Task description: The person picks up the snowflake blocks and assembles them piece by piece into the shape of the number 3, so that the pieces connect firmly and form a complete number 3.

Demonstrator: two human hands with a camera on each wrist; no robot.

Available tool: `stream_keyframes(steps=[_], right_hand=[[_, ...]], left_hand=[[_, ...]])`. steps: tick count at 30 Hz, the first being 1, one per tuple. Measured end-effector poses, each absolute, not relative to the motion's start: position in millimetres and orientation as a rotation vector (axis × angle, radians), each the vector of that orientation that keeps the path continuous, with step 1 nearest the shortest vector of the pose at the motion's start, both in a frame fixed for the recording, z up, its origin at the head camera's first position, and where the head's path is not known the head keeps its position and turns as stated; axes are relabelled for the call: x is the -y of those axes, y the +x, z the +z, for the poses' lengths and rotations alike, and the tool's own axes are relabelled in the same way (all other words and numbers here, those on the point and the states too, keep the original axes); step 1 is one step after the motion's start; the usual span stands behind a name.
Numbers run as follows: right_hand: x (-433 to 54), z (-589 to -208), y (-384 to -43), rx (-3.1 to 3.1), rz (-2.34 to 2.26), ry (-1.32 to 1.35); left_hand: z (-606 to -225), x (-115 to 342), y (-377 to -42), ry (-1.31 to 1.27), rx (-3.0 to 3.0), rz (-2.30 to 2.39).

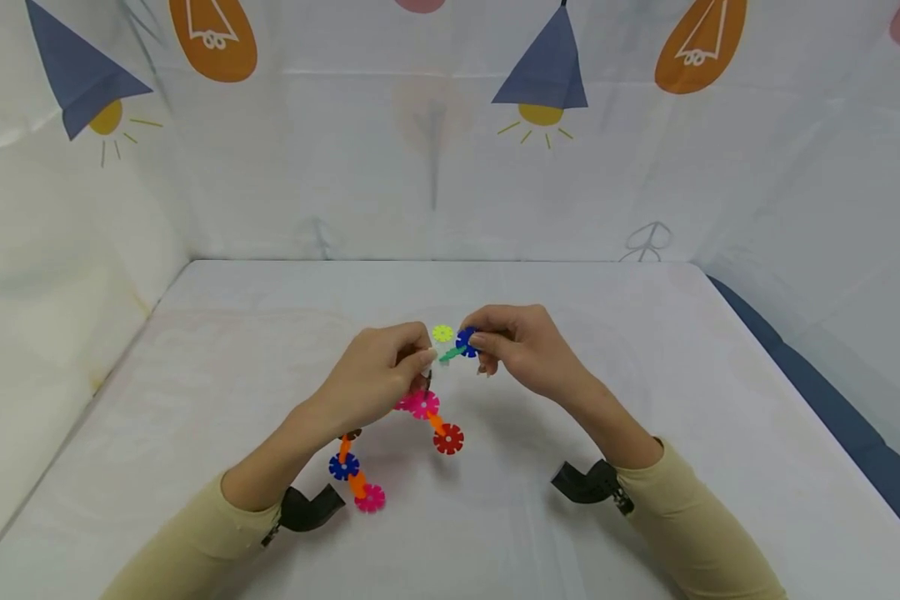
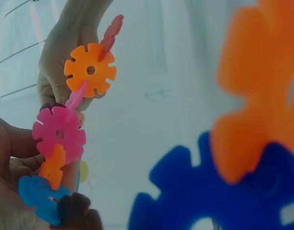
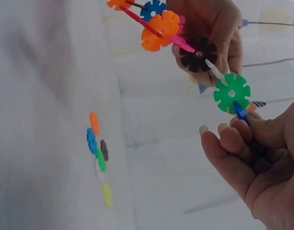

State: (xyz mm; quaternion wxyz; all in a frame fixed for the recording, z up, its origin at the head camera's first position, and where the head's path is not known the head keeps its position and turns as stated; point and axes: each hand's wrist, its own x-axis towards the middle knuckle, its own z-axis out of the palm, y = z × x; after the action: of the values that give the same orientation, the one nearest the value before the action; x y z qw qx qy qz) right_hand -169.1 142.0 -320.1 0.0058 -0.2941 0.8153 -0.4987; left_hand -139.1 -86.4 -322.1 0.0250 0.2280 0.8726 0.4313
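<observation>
My left hand (image 1: 378, 367) grips a chain of notched, interlocking plastic discs near a brown disc (image 3: 208, 51) and a white disc (image 3: 215, 72). From there the chain hangs in two strands. One passes a pink disc (image 1: 424, 412) to a red disc (image 1: 448, 445); the other runs down through a blue disc and orange piece to a lower pink disc (image 1: 371, 503). Between thumb and fingers, my right hand (image 1: 525, 350) pinches a dark blue disc (image 1: 466, 335). It slots into the edge of a green disc (image 3: 240, 88), which joins the white one.
Several loose discs lie on the white table (image 1: 645, 375) beyond the hands, among them a yellow disc (image 1: 442, 333) and an orange disc (image 3: 94, 122). A patterned white cloth (image 1: 360, 167) stands behind the table. Dark blue padding (image 1: 810, 383) runs along its right side.
</observation>
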Motion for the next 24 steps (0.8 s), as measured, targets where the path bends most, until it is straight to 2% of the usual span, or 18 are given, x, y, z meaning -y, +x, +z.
stream_keyframes(steps=[15, 24], right_hand=[[-145.1, -321.2, -172.4, -2.480, -1.649, -0.873], [-137.9, -323.1, -172.1, -2.309, -1.770, -0.862]], left_hand=[[-324.1, 85.9, -144.5, 0.666, -2.530, 1.470], [-322.7, 89.1, -146.4, 0.696, -2.687, 1.447]])
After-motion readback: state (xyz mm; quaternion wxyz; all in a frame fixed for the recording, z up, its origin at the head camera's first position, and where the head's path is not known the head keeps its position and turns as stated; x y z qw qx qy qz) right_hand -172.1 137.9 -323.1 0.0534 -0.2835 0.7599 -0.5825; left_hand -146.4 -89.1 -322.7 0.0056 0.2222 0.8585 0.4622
